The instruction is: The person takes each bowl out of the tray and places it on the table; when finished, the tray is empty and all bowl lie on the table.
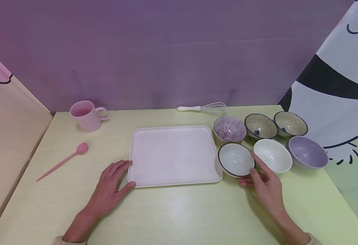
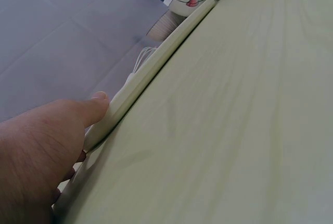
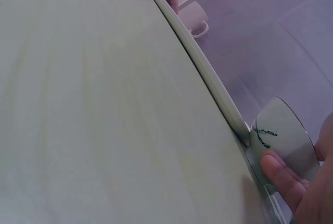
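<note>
In the head view my right hand (image 1: 266,190) grips a white bowl with a dark brown rim (image 1: 235,159). Its thumb and index finger lie at the bowl's right side, while other fingers reach round the near side by the base. The right wrist view shows a green painted stem on this bowl (image 3: 278,125). A white rectangular tray (image 1: 174,156) lies flat just left of the bowl. My left hand (image 1: 109,185) rests at the tray's left edge, fingers and thumb spread apart, the thumb by the near corner.
Right of the held bowl stand a white bowl (image 1: 273,156) and a purple bowl (image 1: 308,152). Behind are a striped bowl (image 1: 230,128) and two speckled bowls (image 1: 260,126). A whisk (image 1: 201,108) lies at the back, a pink mug (image 1: 87,116) and pink spoon (image 1: 63,161) at left.
</note>
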Action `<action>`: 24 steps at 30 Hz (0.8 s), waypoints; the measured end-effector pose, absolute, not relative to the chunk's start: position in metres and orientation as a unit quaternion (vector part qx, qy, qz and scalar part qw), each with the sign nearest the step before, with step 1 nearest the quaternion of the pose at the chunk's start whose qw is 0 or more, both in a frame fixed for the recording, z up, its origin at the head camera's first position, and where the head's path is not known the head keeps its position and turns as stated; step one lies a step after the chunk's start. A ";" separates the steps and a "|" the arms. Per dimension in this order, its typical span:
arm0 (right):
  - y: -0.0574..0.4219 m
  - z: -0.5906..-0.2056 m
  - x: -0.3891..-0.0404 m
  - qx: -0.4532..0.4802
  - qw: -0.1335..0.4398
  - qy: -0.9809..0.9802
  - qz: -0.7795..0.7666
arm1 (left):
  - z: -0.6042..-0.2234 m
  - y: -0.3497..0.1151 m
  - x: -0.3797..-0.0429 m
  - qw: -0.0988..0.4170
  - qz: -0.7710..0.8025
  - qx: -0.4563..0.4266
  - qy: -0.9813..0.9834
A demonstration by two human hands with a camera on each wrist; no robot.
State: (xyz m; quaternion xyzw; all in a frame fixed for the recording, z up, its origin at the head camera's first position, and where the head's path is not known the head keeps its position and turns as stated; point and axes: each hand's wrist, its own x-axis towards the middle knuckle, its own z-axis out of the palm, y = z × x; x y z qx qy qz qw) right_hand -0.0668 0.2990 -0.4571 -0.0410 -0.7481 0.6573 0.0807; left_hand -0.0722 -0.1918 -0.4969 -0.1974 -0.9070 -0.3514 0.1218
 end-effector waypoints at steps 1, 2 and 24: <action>0.299 -0.457 -0.067 -0.039 0.081 -0.748 0.657 | -0.497 -0.192 -0.072 0.121 -0.352 -0.197 -0.907; 0.299 -0.457 -0.067 -0.037 0.080 -0.747 0.658 | -0.497 -0.191 -0.072 0.120 -0.353 -0.196 -0.907; 0.303 -0.445 -0.055 -0.026 0.075 -0.832 0.549 | -0.495 -0.194 -0.074 0.109 -0.326 -0.214 -0.914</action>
